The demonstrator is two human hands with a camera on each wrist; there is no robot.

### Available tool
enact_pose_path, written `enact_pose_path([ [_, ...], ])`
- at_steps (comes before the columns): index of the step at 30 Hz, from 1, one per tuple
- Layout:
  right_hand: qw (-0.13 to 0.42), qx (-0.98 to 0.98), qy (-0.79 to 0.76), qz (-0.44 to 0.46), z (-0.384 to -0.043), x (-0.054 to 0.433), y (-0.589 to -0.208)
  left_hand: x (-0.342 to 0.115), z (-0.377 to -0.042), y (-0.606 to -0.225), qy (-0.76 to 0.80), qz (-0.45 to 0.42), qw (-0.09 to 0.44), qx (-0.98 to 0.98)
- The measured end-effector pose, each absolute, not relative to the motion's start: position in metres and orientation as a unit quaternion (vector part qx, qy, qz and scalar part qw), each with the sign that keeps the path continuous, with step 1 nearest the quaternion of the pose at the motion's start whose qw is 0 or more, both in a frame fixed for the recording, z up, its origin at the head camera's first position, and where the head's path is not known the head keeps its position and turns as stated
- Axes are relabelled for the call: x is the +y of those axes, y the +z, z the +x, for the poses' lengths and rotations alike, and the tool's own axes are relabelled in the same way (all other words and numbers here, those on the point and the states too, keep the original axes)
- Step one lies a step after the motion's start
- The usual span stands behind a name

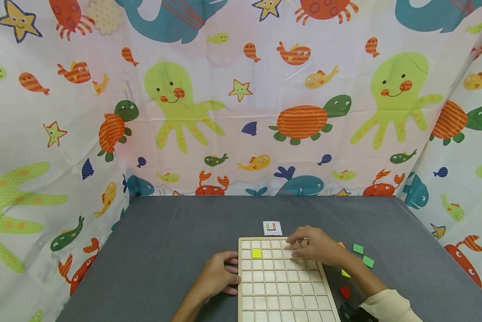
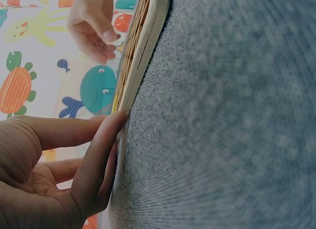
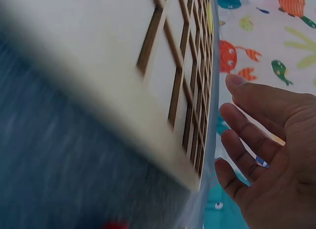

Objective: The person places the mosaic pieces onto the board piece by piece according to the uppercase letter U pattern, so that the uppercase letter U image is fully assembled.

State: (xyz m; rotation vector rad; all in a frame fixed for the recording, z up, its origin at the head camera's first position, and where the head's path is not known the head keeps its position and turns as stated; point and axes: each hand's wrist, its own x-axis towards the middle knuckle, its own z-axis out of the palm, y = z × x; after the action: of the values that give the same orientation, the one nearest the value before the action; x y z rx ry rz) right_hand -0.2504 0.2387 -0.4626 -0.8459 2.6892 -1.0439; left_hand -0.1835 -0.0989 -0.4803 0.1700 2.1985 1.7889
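Observation:
A wooden grid board point(image 1: 283, 290) with pale square cells lies on the dark table. One yellow square tile point(image 1: 257, 253) sits in a cell of its upper left part. My left hand point(image 1: 218, 275) rests at the board's left edge; in the left wrist view its fingertips touch the wooden side point(image 2: 143, 56). Over the board's far right corner is my right hand point(image 1: 315, 245), its fingers loosely bent and apart. The right wrist view shows nothing between those fingers point(image 3: 242, 120).
Behind the board lies a small card point(image 1: 272, 228) with a coloured pattern on a grid. To the right are green tiles point(image 1: 368, 261), a yellow piece point(image 1: 346, 273) and a red piece point(image 1: 345, 293). A dark object point(image 1: 353, 313) lies by the right sleeve. Sea-animal curtains point(image 1: 232, 112) surround the table.

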Motion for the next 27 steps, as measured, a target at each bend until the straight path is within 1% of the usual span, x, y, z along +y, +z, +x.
enact_pose_path([
  [11, 0.040, 0.912, -0.334, -0.234, -0.245, 0.280, -0.464, -0.100, -0.183, -0.480, 0.623, 0.058, 0.151, 0.766],
  [27, 0.052, 0.923, -0.333, -0.186, -0.244, 0.321, -0.470, -0.100, -0.184, -0.480, 0.628, 0.060, 0.160, 0.760],
])
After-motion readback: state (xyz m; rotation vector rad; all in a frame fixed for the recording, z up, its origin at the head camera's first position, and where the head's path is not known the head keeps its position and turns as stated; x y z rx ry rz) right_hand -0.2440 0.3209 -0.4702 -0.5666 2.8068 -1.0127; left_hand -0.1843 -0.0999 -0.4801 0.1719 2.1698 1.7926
